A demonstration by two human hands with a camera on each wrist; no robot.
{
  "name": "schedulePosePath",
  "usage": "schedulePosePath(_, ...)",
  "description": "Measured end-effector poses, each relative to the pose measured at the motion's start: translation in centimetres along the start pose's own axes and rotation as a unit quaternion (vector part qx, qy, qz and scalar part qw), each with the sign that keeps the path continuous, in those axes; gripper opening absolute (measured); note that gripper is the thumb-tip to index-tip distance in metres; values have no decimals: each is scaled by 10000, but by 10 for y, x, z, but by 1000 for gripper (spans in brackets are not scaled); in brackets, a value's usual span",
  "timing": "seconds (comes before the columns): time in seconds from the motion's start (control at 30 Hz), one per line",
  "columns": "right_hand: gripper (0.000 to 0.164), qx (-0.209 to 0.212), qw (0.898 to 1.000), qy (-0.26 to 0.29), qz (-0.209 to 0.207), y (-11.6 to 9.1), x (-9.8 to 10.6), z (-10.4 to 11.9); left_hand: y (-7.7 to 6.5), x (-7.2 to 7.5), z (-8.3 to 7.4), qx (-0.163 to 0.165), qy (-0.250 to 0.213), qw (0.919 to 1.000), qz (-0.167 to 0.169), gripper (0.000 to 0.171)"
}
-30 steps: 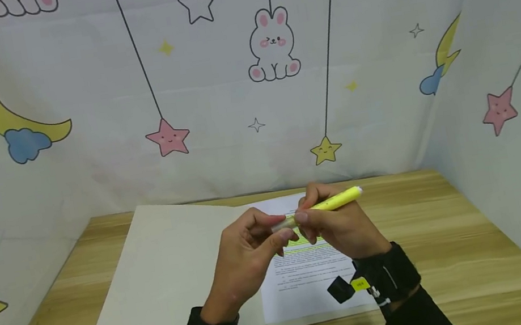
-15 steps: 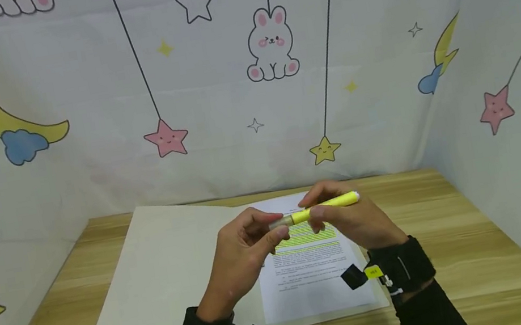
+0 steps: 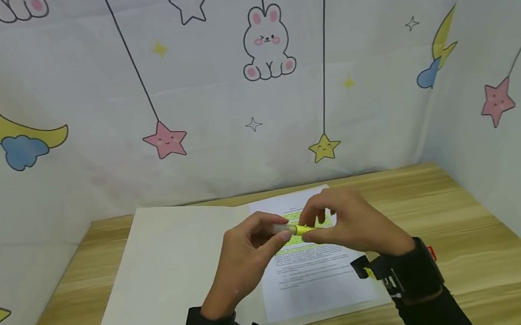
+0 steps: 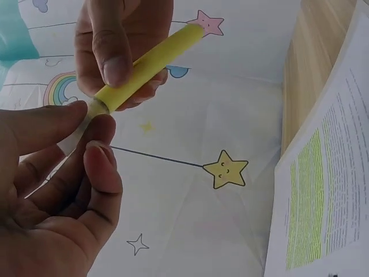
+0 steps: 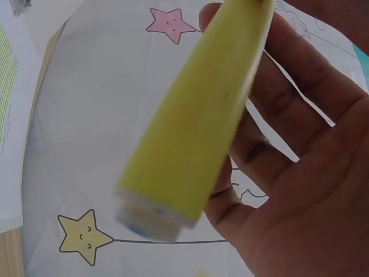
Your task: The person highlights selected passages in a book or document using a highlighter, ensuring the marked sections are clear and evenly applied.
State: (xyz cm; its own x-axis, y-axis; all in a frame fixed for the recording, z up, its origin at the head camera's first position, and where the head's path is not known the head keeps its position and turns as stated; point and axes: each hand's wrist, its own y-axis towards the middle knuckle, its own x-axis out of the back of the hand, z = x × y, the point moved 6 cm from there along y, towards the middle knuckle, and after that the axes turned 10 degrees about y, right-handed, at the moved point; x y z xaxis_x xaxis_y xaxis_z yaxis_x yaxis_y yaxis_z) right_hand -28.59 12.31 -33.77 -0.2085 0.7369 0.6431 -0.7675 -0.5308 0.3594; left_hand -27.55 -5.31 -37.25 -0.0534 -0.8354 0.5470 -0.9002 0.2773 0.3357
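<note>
A yellow highlighter (image 3: 305, 229) is held between both hands above a printed sheet (image 3: 317, 285) with yellow-marked lines. My left hand (image 3: 243, 260) pinches its pale, see-through cap (image 4: 86, 121) between thumb and fingers. The thumb and fingers of my right hand (image 3: 359, 223) grip the yellow barrel close to that cap. In the head view the right hand hides most of the barrel. The right wrist view shows the barrel's white end plug (image 5: 150, 219) pointing away from the fingers. Cap and barrel meet in the left wrist view.
An open cream folder (image 3: 166, 281) lies on the wooden table (image 3: 484, 263), with the sheet on its right half. White curtains (image 3: 205, 79) printed with stars, moons and bunnies surround the table at the back and sides.
My right hand has shifted its hold on the barrel, its fingers now closer together and its wrist further right. The highlighter's free end has swung down behind that hand. The left hand keeps its pinch.
</note>
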Motion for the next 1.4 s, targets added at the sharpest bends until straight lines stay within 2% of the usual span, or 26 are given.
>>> schedulePosePath(0.07,14,-135,9998,-156,-10,2,-3,-3,1,-2,2,-55,366,9993,-84,22)
schedulePosePath(0.13,10,-492,9983,-310,-13,2,-3,-11,1,-4,3,-149,873,9959,-201,28)
schedulePosePath(0.17,9,-756,9962,-427,-41,1,-1,-18,2,-5,4,-197,1251,9916,-270,32)
schedulePosePath(0.27,5,-1574,9840,-808,-197,-7,12,-47,2,-10,2,-457,2441,9677,-438,40)
schedulePosePath(0.37,7,-2265,9670,-1091,-405,-22,30,-80,1,-17,-1,-754,3536,9304,-602,40)
schedulePosePath(0.43,8,-2590,9575,-1171,-499,-34,42,-100,0,-21,-1,-876,3999,9099,-674,38)
schedulePosePath(0.53,25,-3068,9436,-1143,-500,-53,55,-126,1,-25,2,-851,4426,8900,-692,39)
schedulePosePath(0.63,44,-3520,9300,-995,-360,-70,60,-149,1,-28,8,-760,4655,8789,-707,41)
schedulePosePath(0.73,47,-3893,9155,-983,-240,-84,60,-165,1,-30,15,-704,4775,8726,-757,43)
schedulePosePath(0.9,34,-4228,8978,-1162,-412,-95,60,-180,0,-31,28,-529,4899,8669,-751,43)
schedulePosePath(1.23,39,-4306,8961,-931,-543,-88,48,-183,-1,-34,49,-221,4890,8706,-489,43)
schedulePosePath(1.4,44,-4339,8950,-846,-590,-89,46,-182,-4,-35,54,-113,4802,8761,-421,47)
